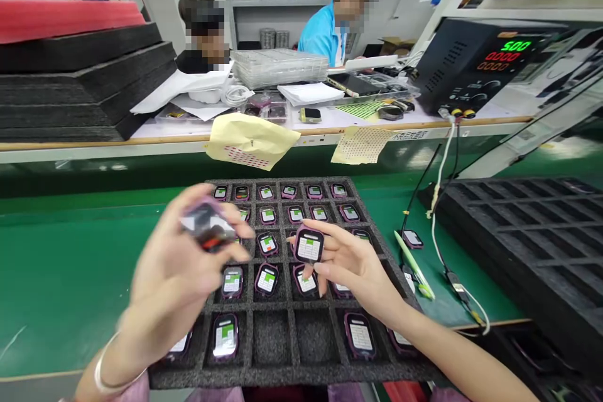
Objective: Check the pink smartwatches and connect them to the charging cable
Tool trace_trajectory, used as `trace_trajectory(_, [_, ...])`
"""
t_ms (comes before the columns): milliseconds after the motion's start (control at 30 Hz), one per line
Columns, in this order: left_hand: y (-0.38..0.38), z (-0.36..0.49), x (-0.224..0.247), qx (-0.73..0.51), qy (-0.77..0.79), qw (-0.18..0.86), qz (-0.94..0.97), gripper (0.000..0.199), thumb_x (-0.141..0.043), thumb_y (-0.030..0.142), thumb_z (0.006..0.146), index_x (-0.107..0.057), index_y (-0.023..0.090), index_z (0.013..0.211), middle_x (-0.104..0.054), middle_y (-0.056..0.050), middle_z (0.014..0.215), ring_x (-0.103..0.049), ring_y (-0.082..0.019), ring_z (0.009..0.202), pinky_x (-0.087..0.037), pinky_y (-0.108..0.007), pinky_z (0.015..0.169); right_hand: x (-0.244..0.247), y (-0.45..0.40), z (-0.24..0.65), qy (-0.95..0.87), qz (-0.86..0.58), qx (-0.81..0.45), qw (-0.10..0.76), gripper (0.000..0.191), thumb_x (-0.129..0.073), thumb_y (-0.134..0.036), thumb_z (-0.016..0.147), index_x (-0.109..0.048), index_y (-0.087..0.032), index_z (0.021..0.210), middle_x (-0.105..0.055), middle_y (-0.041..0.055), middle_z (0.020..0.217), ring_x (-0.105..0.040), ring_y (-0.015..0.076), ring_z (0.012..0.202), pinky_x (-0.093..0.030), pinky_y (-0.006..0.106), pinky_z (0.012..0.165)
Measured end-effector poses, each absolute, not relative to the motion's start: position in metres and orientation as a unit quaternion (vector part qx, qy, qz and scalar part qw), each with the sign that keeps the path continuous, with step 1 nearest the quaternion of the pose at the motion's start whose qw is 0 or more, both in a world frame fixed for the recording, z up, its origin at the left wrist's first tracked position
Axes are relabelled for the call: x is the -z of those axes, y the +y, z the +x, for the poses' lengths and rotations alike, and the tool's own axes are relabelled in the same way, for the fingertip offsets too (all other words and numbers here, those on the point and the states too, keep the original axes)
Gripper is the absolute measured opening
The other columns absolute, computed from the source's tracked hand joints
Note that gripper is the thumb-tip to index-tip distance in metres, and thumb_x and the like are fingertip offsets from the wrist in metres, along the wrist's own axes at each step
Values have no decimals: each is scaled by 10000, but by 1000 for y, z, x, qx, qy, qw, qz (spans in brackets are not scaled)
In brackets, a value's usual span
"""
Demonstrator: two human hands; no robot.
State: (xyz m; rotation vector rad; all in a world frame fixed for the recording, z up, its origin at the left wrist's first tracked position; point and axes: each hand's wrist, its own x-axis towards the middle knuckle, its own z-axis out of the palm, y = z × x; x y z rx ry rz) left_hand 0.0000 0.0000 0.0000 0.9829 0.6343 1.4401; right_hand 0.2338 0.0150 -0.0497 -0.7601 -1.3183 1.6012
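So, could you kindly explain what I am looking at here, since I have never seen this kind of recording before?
This is one picture from a camera worn on a person's head, looking down at their two bare hands. No machine does the handling. The left hand holds a small blurred device. The right hand holds a purple-cased watch-like device with a lit screen. Below them, on a green bench, lies a dark foam tray whose pockets hold more such devices; two front pockets are bare. A green pen and cables lie to the right, near a power supply. Two other people sit beyond the far bench.
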Motion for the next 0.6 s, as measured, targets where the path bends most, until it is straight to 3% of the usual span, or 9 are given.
trace_trajectory(133, [12, 23, 23, -484, 274, 712, 429, 537, -684, 103, 771, -452, 204, 1244, -598, -76, 1012, -605, -187, 915, -537, -293, 782, 55, 17, 237, -538, -317, -629, 462, 475, -652, -129, 838, -511, -193, 1287, -649, 66, 912, -646, 160, 687, -535, 203, 497])
trace_trajectory(300, [18, 36, 47, -448, 281, 708, 468, 433, -637, 127, 832, -452, 196, 1217, -602, -52, 910, -618, -145, 791, -548, -249, 680, 56, 18, 240, -553, -319, -608, 473, 447, -652, -142, 836, -532, -201, 1263, -652, 61, 896, -649, 172, 690, -527, 213, 492])
trace_trajectory(600, [16, 36, 55, -429, 241, 713, 499, 470, -570, 115, 853, -421, 201, 1290, -610, -90, 1030, -602, -188, 929, -562, -356, 814, 54, 21, 236, -572, -407, -505, 502, 204, -668, -215, 852, -634, -175, 1048, -683, 58, 843, -557, 95, 467, -459, 195, 420])
